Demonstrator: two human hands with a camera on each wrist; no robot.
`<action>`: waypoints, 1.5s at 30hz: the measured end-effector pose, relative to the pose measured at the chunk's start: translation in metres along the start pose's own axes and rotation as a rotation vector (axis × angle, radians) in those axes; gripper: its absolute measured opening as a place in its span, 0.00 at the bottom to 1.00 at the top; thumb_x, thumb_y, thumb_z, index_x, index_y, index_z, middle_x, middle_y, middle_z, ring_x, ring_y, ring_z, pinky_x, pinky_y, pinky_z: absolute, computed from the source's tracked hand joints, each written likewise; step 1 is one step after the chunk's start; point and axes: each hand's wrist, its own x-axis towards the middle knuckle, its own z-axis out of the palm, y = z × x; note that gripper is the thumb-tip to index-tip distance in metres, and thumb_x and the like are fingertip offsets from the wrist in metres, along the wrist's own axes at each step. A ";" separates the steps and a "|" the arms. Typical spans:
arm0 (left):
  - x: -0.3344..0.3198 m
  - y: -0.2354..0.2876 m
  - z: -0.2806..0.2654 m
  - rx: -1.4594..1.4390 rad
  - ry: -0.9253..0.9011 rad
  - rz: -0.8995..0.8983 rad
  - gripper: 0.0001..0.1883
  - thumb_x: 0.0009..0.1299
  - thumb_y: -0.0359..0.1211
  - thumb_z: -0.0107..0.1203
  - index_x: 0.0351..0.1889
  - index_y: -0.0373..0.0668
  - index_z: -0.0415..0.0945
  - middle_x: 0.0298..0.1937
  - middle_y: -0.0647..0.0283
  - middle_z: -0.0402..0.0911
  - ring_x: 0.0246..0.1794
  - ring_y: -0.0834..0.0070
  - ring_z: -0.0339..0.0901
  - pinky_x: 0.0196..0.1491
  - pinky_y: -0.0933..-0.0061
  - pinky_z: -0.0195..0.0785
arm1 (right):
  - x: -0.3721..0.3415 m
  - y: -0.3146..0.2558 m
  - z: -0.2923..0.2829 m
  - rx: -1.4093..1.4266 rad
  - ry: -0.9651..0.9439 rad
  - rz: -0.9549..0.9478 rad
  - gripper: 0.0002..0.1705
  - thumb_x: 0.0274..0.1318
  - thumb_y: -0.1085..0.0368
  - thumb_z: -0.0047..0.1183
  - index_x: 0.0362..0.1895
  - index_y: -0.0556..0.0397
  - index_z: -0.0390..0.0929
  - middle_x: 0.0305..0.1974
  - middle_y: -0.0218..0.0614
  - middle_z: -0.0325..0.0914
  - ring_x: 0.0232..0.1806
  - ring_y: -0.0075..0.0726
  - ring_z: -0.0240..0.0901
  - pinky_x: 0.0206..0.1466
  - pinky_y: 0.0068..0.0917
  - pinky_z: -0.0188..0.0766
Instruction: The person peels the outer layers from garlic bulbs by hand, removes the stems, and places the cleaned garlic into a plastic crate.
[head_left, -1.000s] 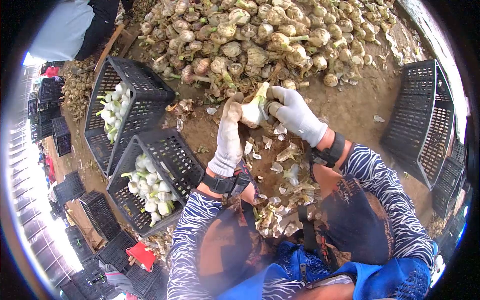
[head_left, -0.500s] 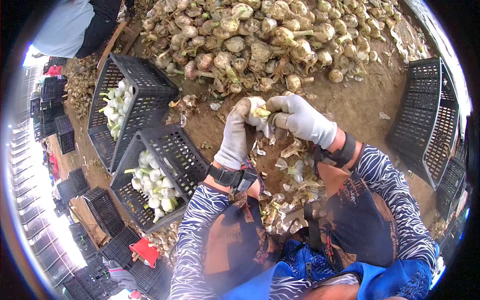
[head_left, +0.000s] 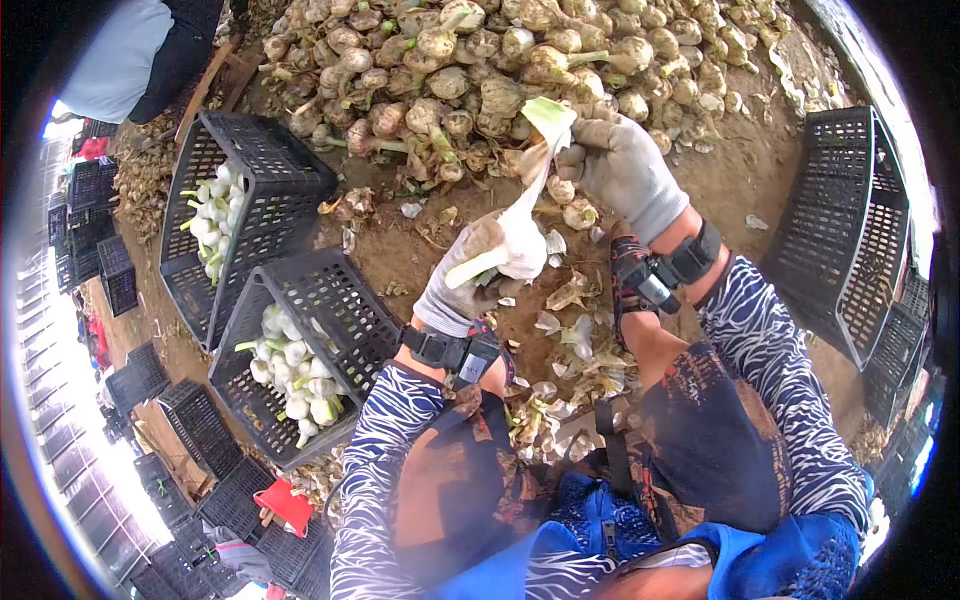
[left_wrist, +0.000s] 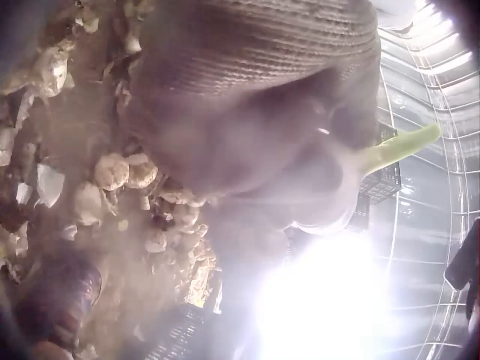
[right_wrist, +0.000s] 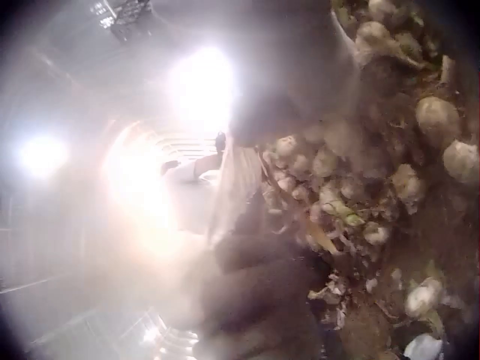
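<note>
In the head view the gloved left hand [head_left: 462, 275] grips a white garlic bulb [head_left: 523, 245], its cut green-white stem pointing to the lower left. The gloved right hand [head_left: 628, 170] pinches a strip of peeled skin [head_left: 550, 120], pale green at its top, which stretches up from the bulb. The left wrist view shows the left hand [left_wrist: 262, 112] curled round the bulb [left_wrist: 330, 195] with the stem [left_wrist: 405, 146] sticking out. In the right wrist view, glare blurs the right hand [right_wrist: 262, 292] and the pale skin [right_wrist: 238, 184] between its fingers.
A heap of unpeeled garlic [head_left: 480, 80] lies ahead. Two black crates [head_left: 345, 300] [head_left: 285, 160] at the left hold white bulbs. Another black crate [head_left: 835, 220] stands at the right. Loose peelings [head_left: 560, 420] lie between the legs; a person [head_left: 115, 60] is at the upper left.
The hands have moved apart, the right one up and away with a strip of skin drawn from the bulb. In the left hand the bulb has turned, its stem now toward the lower left.
</note>
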 end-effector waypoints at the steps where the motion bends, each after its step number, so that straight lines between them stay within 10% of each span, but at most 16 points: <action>1: -0.004 -0.005 -0.003 0.003 0.156 0.038 0.30 0.67 0.52 0.55 0.57 0.39 0.67 0.41 0.61 0.79 0.31 0.75 0.79 0.24 0.78 0.76 | -0.001 0.002 -0.005 -0.001 0.001 -0.001 0.11 0.61 0.71 0.42 0.46 0.58 0.70 0.33 0.38 0.79 0.28 0.32 0.77 0.32 0.32 0.77; 4: 0.000 0.014 0.020 -0.051 -0.055 -0.007 0.28 0.68 0.50 0.54 0.57 0.39 0.67 0.43 0.62 0.78 0.37 0.72 0.79 0.34 0.71 0.79 | -0.005 0.008 -0.016 -0.141 0.045 0.019 0.11 0.61 0.72 0.42 0.47 0.58 0.71 0.33 0.39 0.79 0.26 0.33 0.77 0.31 0.33 0.77; 12: 0.002 0.003 0.035 0.163 0.175 0.016 0.31 0.58 0.29 0.65 0.59 0.37 0.63 0.47 0.56 0.77 0.46 0.69 0.78 0.48 0.71 0.76 | -0.016 -0.009 0.015 -0.118 -0.154 0.107 0.18 0.64 0.69 0.37 0.55 0.64 0.64 0.37 0.50 0.79 0.27 0.40 0.80 0.29 0.30 0.80; 16: 0.007 0.004 0.051 0.756 0.287 0.147 0.41 0.51 0.34 0.71 0.61 0.36 0.60 0.52 0.58 0.74 0.51 0.72 0.75 0.53 0.72 0.71 | -0.012 -0.014 0.017 0.060 -0.023 -0.120 0.17 0.64 0.70 0.31 0.53 0.67 0.62 0.47 0.55 0.73 0.38 0.54 0.79 0.38 0.46 0.81; 20: 0.016 -0.006 0.046 0.949 0.188 0.398 0.55 0.46 0.42 0.74 0.69 0.36 0.52 0.59 0.58 0.70 0.56 0.71 0.71 0.60 0.70 0.64 | -0.010 -0.032 0.007 -0.163 0.142 -0.176 0.19 0.64 0.70 0.34 0.56 0.65 0.62 0.49 0.53 0.73 0.39 0.50 0.79 0.37 0.37 0.81; 24: 0.010 0.004 0.047 1.214 0.344 0.218 0.50 0.47 0.33 0.69 0.69 0.40 0.52 0.64 0.51 0.65 0.62 0.61 0.68 0.60 0.66 0.64 | -0.014 -0.037 -0.003 -0.153 0.045 -0.132 0.16 0.61 0.73 0.34 0.53 0.62 0.63 0.47 0.54 0.74 0.37 0.53 0.80 0.35 0.42 0.82; 28: 0.008 -0.007 0.035 1.636 0.314 0.432 0.50 0.47 0.28 0.66 0.70 0.39 0.51 0.55 0.53 0.75 0.54 0.64 0.75 0.60 0.68 0.64 | -0.031 -0.057 0.017 0.149 0.016 -0.285 0.16 0.62 0.72 0.35 0.53 0.61 0.66 0.45 0.51 0.75 0.36 0.47 0.80 0.33 0.35 0.81; 31: 0.003 -0.014 0.036 1.629 0.338 0.416 0.51 0.49 0.27 0.66 0.71 0.41 0.49 0.51 0.52 0.76 0.51 0.61 0.76 0.56 0.67 0.67 | -0.041 -0.086 0.034 -1.103 -0.052 -0.305 0.14 0.55 0.68 0.49 0.46 0.57 0.77 0.38 0.40 0.77 0.35 0.29 0.78 0.33 0.22 0.77; 34: 0.006 -0.012 0.041 1.619 0.384 0.406 0.52 0.49 0.26 0.66 0.72 0.42 0.46 0.57 0.50 0.70 0.54 0.56 0.73 0.55 0.65 0.68 | -0.038 -0.046 0.012 -1.596 -0.326 -0.534 0.22 0.45 0.63 0.60 0.49 0.51 0.77 0.42 0.41 0.80 0.42 0.40 0.79 0.45 0.33 0.75; 40: 0.005 0.001 0.063 1.566 0.450 0.317 0.56 0.48 0.28 0.70 0.73 0.44 0.43 0.52 0.49 0.75 0.51 0.58 0.75 0.53 0.64 0.70 | -0.043 0.012 0.015 -1.524 -0.295 -0.321 0.14 0.44 0.63 0.60 0.39 0.50 0.80 0.37 0.39 0.78 0.39 0.46 0.76 0.41 0.35 0.73; 44: 0.011 -0.004 0.020 0.955 0.381 0.392 0.52 0.50 0.29 0.71 0.71 0.43 0.49 0.49 0.61 0.76 0.48 0.70 0.75 0.50 0.70 0.71 | -0.047 0.024 0.012 -1.484 -0.323 -0.491 0.11 0.44 0.66 0.59 0.36 0.49 0.80 0.34 0.38 0.78 0.37 0.46 0.76 0.40 0.34 0.73; 45: 0.009 0.000 0.023 0.731 0.324 0.166 0.48 0.50 0.30 0.71 0.69 0.42 0.54 0.48 0.63 0.77 0.46 0.71 0.75 0.49 0.71 0.71 | -0.050 0.027 0.014 -1.479 -0.340 -0.565 0.10 0.43 0.68 0.59 0.35 0.49 0.81 0.32 0.38 0.77 0.36 0.47 0.75 0.39 0.34 0.73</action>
